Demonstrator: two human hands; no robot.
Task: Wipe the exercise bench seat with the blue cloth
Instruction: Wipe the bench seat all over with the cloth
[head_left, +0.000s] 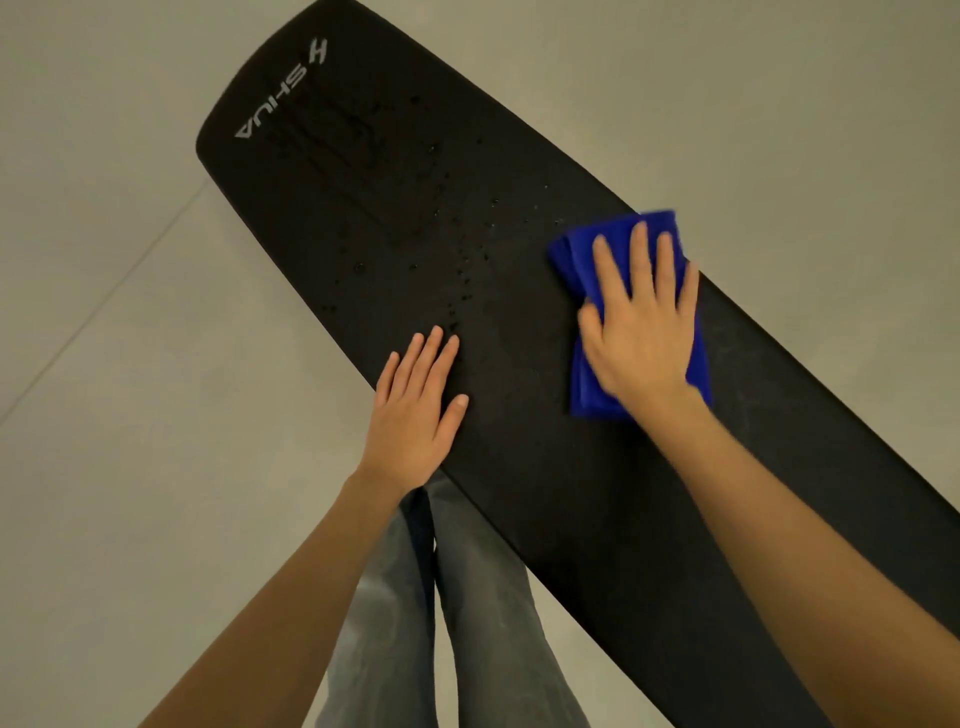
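Note:
A long black exercise bench seat (571, 493) runs diagonally from the upper left to the lower right, with a white logo at its far end. Water droplets (457, 270) speckle its middle. A folded blue cloth (582, 249) lies on the seat's right side. My right hand (641, 322) presses flat on the cloth with straight, spread fingers. My left hand (421, 410) rests flat on the seat's near edge, fingers straight, holding nothing.
Pale grey floor (130, 415) surrounds the bench on all sides, with a tile seam running diagonally at the left. My legs in grey jeans (467, 597) stand just below the seat's near edge.

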